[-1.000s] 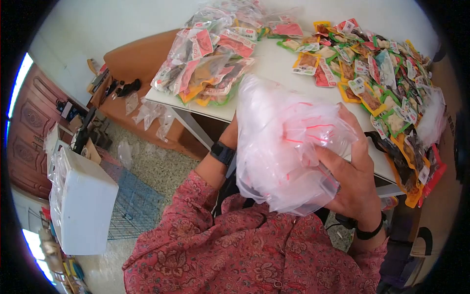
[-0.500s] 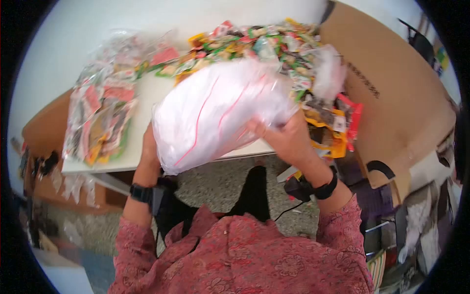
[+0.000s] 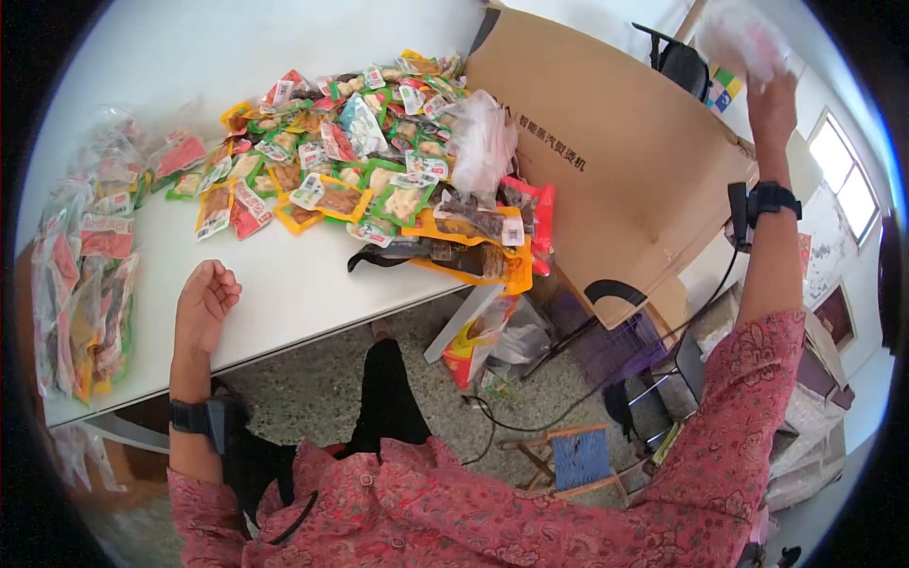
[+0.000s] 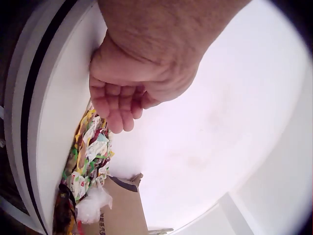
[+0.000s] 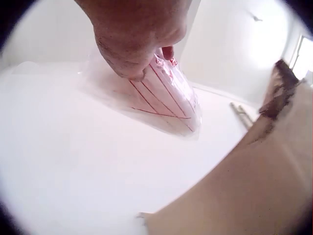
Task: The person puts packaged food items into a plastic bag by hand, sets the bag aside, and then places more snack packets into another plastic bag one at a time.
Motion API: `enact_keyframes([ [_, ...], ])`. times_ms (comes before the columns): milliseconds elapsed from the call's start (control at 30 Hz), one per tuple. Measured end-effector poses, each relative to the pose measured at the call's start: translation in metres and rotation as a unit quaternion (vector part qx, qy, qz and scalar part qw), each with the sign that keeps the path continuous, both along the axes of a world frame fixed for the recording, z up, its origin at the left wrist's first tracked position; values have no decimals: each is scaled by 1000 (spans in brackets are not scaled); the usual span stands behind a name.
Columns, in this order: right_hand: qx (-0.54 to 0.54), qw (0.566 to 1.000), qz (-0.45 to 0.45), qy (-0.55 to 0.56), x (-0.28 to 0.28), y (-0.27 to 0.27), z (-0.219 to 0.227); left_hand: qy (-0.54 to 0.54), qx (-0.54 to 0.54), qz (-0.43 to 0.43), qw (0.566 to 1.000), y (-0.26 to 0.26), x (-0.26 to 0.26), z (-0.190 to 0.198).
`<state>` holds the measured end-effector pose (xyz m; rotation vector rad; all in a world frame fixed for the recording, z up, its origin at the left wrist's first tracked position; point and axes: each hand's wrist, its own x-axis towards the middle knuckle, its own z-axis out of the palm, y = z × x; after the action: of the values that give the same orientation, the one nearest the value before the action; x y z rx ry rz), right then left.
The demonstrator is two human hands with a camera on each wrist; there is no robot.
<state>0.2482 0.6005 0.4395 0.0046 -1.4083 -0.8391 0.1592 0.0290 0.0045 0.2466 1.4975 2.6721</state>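
At the upper right of the head view, the right hand (image 3: 772,104) is raised beyond a large cardboard box and grips a clear plastic bundle (image 3: 741,43). In the right wrist view the fingers of this hand (image 5: 142,39) are curled round the bundle (image 5: 168,98), which shows red lines. The left hand (image 3: 205,308) rests at the front edge of the white table (image 3: 275,308), holding nothing, its fingers loosely curled. The left wrist view shows the same hand (image 4: 142,73) beside the table edge.
Colourful food packets (image 3: 327,142) are heaped at the back of the table. Bagged packets (image 3: 104,237) lie at its left end. A crumpled clear bag (image 3: 483,147) sits by the cardboard box (image 3: 606,161). A blue folding stool (image 3: 579,459) stands on the floor.
The view has turned right. The right hand has carried the bundle from in front of the body to the far upper right. The left hand has let go of it and come down at the table edge.
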Motion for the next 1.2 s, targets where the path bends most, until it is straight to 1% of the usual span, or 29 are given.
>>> enact_keyframes([
  [33,-57,992,-89,-65,0,22,-3,3,4,3,1000,-2,0,-1],
  [67,-114,969,-176,-128,-3,43,-8,2,9,-5,1000,-4,-1,-3],
  [133,-205,906,-259,-265,-18,81,-16,5,20,-7,1000,-7,-2,-3],
  [167,-200,908,-257,-262,-22,85,-19,4,21,-11,1000,-8,0,-2],
  [233,-180,942,-164,-230,-23,90,-27,3,24,-11,1000,-7,1,-1],
  [267,-177,943,-161,-231,-21,74,-31,-2,22,-17,1000,-8,0,-1],
  [333,-245,908,-273,-204,-15,14,-47,-9,18,-21,1000,-8,0,-1],
  [367,-245,908,-270,-207,-13,-3,-55,-1,17,-26,1000,-8,0,-2],
  [400,-182,943,-246,-134,-12,-17,-65,6,14,-29,999,-8,-1,-3],
  [433,-118,967,-216,-61,-18,-31,-72,1,11,-20,1000,-8,-1,-4],
  [467,-122,968,-206,-70,-26,-46,-77,1,14,-24,1000,-8,-1,-4],
  [500,-80,985,-92,-120,-34,-60,-84,0,16,-28,999,-9,-1,-4],
  [533,-39,985,26,-166,-43,-76,-94,-10,7,-17,1000,-9,-2,-5],
  [567,-33,969,111,-216,-52,-100,-113,-18,14,-36,999,-10,-3,-5],
  [600,-27,944,198,-263,-59,-130,-136,-27,22,-54,998,-11,-4,-4],
  [667,-39,876,304,-371,-83,-178,-193,-37,21,-62,997,-11,-6,1],
  [733,4,805,383,-453,-89,-241,-245,-29,27,-79,996,-10,-10,8],
  [800,8,737,445,-509,-96,-294,-293,-41,10,-60,997,-12,-20,12],
  [833,-20,705,476,-526,-103,-317,-314,-49,4,-58,997,-11,-23,19],
  [867,-48,673,502,-541,-110,-337,-332,-54,-1,-59,997,-10,-28,25],
  [900,-43,663,521,-537,-120,-354,-350,-67,2,-48,997,-9,-36,27],
  [967,-124,586,523,-606,-132,-378,-375,-80,0,-35,996,-11,-52,27],
  [1000,-125,586,527,-603,-134,-384,-380,-80,-10,-18,997,-9,-61,28],
  [1033,-118,570,508,-634,-134,-387,-383,-80,-18,-6,997,-8,-68,29],
  [1067,-113,557,485,-665,-134,-385,-384,-79,-19,-14,997,-6,-74,29],
  [1100,-108,559,482,-666,-135,-379,-382,-85,-16,16,996,-3,-81,28],
  [1133,-117,572,468,-663,-138,-367,-375,-91,-10,40,995,2,-90,27],
  [1167,-104,608,454,-643,-139,-352,-365,-89,0,19,996,3,-101,24],
  [1200,-88,640,438,-625,-141,-336,-357,-95,-8,32,995,6,-111,19],
])
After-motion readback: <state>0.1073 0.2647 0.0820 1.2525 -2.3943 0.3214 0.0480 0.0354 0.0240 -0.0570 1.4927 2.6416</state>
